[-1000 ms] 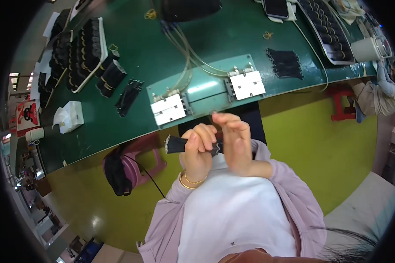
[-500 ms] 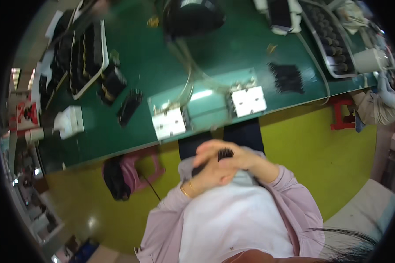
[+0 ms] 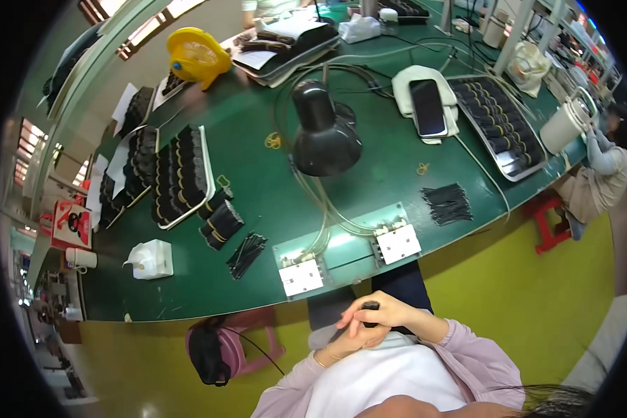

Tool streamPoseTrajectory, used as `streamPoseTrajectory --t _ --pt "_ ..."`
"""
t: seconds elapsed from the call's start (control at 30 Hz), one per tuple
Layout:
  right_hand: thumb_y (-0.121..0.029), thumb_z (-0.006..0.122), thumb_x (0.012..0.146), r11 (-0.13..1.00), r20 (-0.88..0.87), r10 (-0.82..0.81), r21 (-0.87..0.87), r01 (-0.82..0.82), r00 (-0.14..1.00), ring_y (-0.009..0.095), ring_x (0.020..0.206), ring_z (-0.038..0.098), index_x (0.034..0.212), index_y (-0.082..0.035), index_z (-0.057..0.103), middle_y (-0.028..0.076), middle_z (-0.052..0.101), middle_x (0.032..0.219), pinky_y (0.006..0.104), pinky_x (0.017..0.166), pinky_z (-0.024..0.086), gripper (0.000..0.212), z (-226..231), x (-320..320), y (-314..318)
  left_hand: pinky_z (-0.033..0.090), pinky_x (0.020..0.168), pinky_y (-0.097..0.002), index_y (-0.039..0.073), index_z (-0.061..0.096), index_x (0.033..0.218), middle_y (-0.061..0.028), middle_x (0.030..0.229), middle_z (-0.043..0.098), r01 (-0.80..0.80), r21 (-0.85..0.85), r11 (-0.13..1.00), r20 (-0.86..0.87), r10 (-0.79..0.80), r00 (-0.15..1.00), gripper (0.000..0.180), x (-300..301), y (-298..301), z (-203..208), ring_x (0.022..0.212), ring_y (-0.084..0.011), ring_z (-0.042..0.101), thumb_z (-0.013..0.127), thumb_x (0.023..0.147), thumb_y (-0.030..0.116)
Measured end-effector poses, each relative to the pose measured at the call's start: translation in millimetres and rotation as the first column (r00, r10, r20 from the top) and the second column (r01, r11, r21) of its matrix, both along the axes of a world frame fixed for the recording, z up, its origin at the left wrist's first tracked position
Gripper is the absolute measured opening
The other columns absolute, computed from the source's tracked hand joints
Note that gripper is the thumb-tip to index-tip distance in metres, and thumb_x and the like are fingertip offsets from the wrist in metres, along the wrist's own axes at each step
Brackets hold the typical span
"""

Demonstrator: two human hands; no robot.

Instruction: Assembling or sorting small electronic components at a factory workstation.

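Observation:
In front of my lap, my left hand [image 3: 359,339] and my right hand [image 3: 388,311] are closed together, one over the other. Between them they hold a bundle of thin black strips [image 3: 371,305], whose dark end shows above the fingers. The palms and most of the bundle are hidden. Nearest on the table edge are two white blocks on a clear plate, the left block [image 3: 301,278] and the right block [image 3: 398,243], with tubes running to them. Loose black strips lie in a pile [image 3: 246,255] on the left and another pile [image 3: 447,204] on the right.
A black lamp [image 3: 327,143] stands mid-table. Trays of banded black bundles lie left [image 3: 181,174] and right [image 3: 501,125]. A phone [image 3: 428,108] rests on white cloth. Tissues [image 3: 152,259], a yellow fan [image 3: 196,57] and a pink stool [image 3: 247,348] are around; another person sits far right.
The view has tilted up, showing more of the table's far side. My hands stay together on the bundle, with less of its end sticking out now.

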State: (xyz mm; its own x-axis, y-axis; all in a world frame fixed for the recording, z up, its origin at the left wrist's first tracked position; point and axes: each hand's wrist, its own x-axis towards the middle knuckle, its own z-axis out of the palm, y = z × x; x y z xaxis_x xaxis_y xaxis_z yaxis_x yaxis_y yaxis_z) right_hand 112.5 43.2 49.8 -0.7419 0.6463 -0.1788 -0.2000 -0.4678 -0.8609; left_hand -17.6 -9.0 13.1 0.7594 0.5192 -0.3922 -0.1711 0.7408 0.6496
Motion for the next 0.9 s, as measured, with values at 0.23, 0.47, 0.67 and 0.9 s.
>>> streamPoseTrajectory --t 0.23,0.47,0.67,0.9 --pt "-0.008 0.044 0.086 0.987 0.019 0.097 0.127 -0.098 0.995 0.02 0.088 0.059 0.092 0.005 0.058 0.011 0.065 0.079 0.0312 0.082 0.045 0.02 -11 4 -4 0.026 0.042 -0.0202 0.006 0.048 0.061 0.0019 0.053 0.043 0.007 -0.158 0.987 0.074 0.005 0.997 0.021 -4 -5 -14 0.046 -0.0048 0.038 0.053 0.081 0.009" --pt "-0.005 0.041 0.088 0.95 -0.033 -0.311 -0.04 0.309 0.95 0.022 0.089 0.061 0.094 0.006 0.055 0.013 0.064 0.076 0.0318 0.08 0.047 0.019 -12 -2 -31 0.031 0.043 -0.0193 0.005 0.051 0.067 0.0002 0.055 0.046 -0.26 0.045 0.965 -0.044 0.262 0.964 0.012 3 -5 6 0.048 -0.0067 0.043 0.056 0.078 0.006" --pt "-0.005 0.039 0.089 0.952 0.044 -0.308 0.02 0.307 0.951 0.023 0.089 0.061 0.095 0.007 0.053 0.013 0.063 0.075 0.0316 0.079 0.048 0.019 -10 0 -36 0.029 0.04 -0.018 0.006 0.054 0.069 0.0006 0.055 0.047 -0.012 0.068 0.998 -0.201 0.025 0.979 0.012 -7 2 19 0.046 -0.0057 0.043 0.059 0.079 0.009" --pt "-0.004 0.041 0.087 0.962 -0.051 -0.088 0.257 0.098 0.995 0.025 0.095 0.058 0.093 0.005 0.056 0.011 0.065 0.08 0.0332 0.085 0.045 0.019 -28 7 -35 0.029 0.041 -0.0167 0.008 0.057 0.075 0.0026 0.059 0.048 0.065 0.003 0.998 -0.102 -0.064 0.993 0.01 -13 -17 -26 0.048 -0.0039 0.043 0.065 0.077 0.013"
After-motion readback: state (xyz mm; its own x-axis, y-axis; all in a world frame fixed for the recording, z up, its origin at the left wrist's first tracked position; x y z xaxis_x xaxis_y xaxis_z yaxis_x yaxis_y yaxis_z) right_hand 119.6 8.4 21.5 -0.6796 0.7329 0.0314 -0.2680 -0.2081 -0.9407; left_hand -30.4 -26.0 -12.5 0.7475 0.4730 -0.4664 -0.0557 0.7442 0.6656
